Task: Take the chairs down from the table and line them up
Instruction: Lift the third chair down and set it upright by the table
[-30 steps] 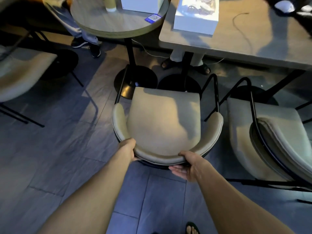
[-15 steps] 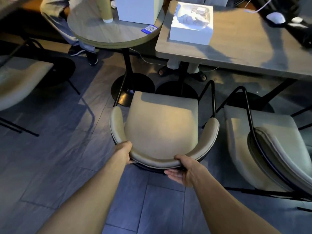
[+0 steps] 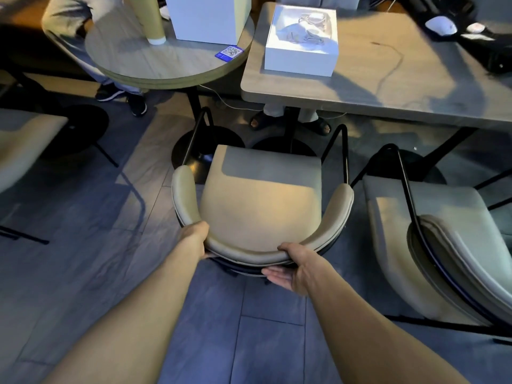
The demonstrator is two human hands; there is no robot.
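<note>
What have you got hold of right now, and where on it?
The beige padded chair with black metal legs, gripped by its curved backrest: left hand at the left bend, right hand under the rear edge.

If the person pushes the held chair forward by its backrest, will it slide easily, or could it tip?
The chair probably stays rigid: its thin black metal frame looks stiff. It seems fairly light, since both hands, left hand and right hand, grip only the backrest. Pushing that high could tip it forward if the legs catch on the tiled floor. The smooth padding may feel slippery.

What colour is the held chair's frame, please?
Black, under a beige seat; the chair shows in the head view.
</note>
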